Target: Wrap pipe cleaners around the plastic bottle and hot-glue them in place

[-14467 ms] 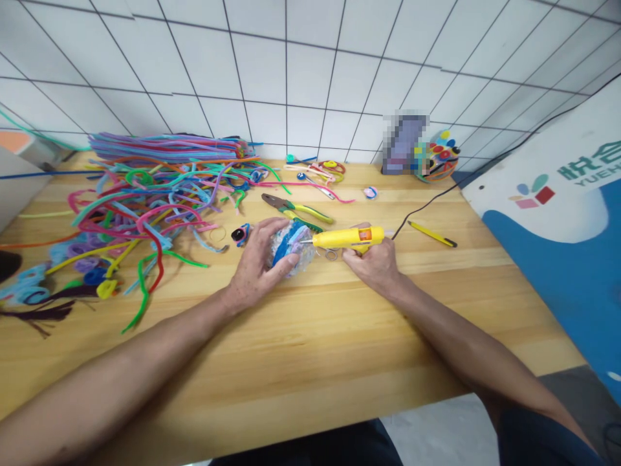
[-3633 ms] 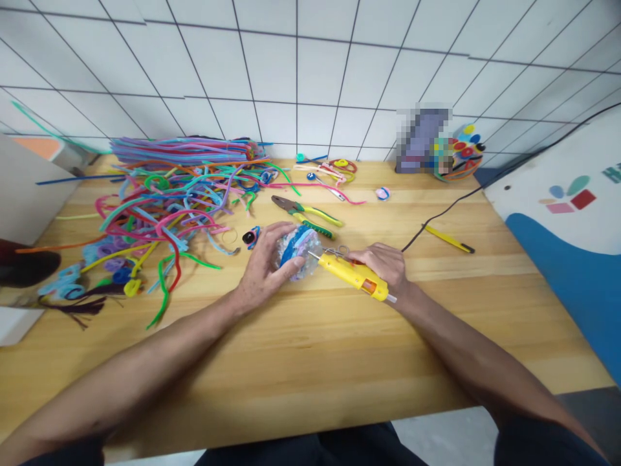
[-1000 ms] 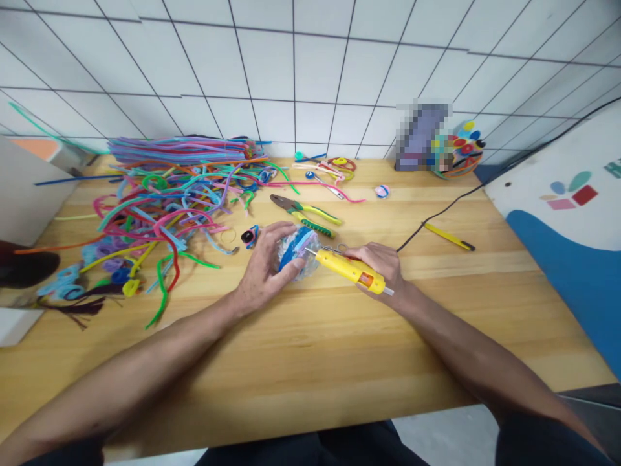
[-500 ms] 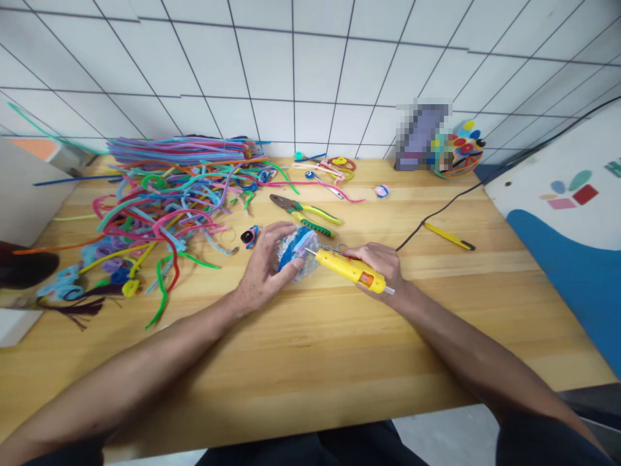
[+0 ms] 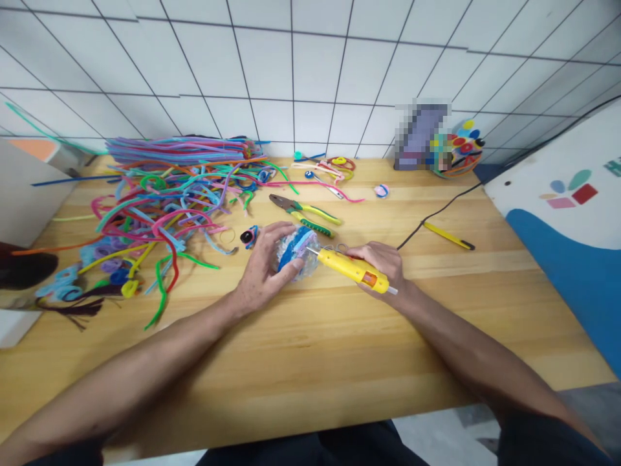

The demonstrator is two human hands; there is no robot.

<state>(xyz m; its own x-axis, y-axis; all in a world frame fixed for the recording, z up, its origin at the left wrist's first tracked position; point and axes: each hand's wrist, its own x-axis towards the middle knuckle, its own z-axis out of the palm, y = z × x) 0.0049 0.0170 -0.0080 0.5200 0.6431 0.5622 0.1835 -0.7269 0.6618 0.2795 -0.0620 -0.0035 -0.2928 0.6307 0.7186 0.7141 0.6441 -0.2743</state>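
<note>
yellow and slanted, the glue gun pointed its metal nozzle to the far left, long axis running back toward the near right, where a clear stick poked out! most room lay nearer the person, wooden tabletop reaching its front edge between the forearms; pliers sat just beyond, loose pipe cleaners crowding the left. and the right hand had the gun gripped! the left hand clasped a clear-and-blue bundle at the nozzle's tip, contact too small to tell.
</note>
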